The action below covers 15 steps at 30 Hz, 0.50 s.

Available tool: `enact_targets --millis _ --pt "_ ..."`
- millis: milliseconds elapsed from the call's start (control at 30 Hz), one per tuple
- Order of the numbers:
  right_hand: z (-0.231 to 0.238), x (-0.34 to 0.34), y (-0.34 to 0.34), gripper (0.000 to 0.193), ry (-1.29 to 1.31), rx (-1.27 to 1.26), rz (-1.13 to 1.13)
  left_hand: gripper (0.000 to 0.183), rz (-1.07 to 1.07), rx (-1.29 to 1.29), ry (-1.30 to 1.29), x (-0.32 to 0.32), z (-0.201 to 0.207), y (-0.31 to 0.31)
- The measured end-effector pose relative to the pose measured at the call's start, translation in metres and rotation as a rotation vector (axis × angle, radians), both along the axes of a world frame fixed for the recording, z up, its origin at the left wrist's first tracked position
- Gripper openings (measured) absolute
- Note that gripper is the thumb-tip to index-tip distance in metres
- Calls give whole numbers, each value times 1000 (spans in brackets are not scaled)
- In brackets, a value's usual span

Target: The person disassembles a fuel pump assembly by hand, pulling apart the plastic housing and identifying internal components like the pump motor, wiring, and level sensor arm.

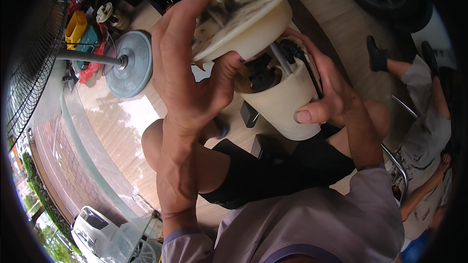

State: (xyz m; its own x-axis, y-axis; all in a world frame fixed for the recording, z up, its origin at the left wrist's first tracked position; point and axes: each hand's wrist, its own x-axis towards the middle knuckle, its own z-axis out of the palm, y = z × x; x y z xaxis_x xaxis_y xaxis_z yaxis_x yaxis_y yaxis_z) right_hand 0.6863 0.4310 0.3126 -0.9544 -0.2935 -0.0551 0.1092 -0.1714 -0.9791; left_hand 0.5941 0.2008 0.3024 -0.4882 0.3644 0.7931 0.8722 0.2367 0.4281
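One pale canister (280, 109) within the right grip (339, 92).

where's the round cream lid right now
The lid is at the upper middle of the head view, tilted in the left hand, just above the cream cup that the right hand holds.

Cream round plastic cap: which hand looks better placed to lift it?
Probably the left hand: it grips the cream round plastic cap at its rim, while the right hand is occupied holding the cream cylindrical plastic cup below.
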Motion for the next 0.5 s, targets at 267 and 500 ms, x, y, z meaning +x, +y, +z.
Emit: enact_targets --millis 267,500 --pt "-2 -5 -6 122 -11 2 8 68 64 185 47 -2 -5 0" --pt "4 -12 -16 120 -47 15 25 78 175 69 -6 -4 -7 -14"
